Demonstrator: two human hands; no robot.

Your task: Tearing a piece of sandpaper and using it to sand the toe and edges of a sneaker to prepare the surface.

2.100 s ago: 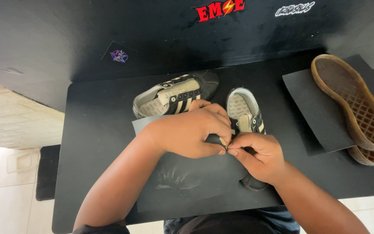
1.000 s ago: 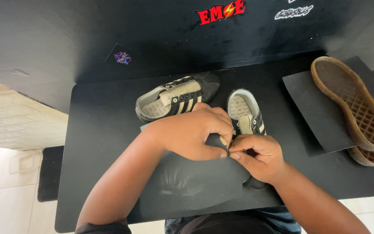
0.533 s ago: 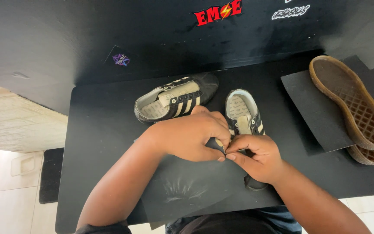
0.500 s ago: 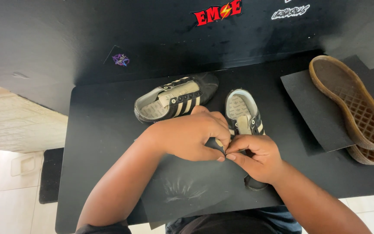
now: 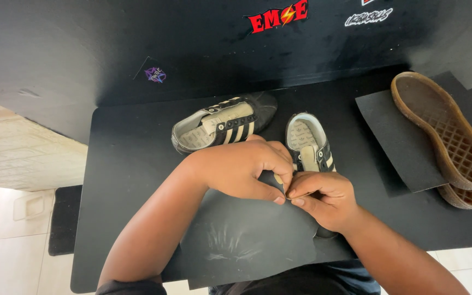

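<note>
Over the black table [image 5: 137, 164], the left hand [image 5: 241, 169] and right hand [image 5: 323, 199] meet with each grip pinched together on something too small to identify, atop the near shoe [image 5: 308, 139], its mate [image 5: 222, 123] lying at ten o'clock.

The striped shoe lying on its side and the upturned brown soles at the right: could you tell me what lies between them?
In the head view, the second striped shoe and a dark sheet lie between them.
</note>
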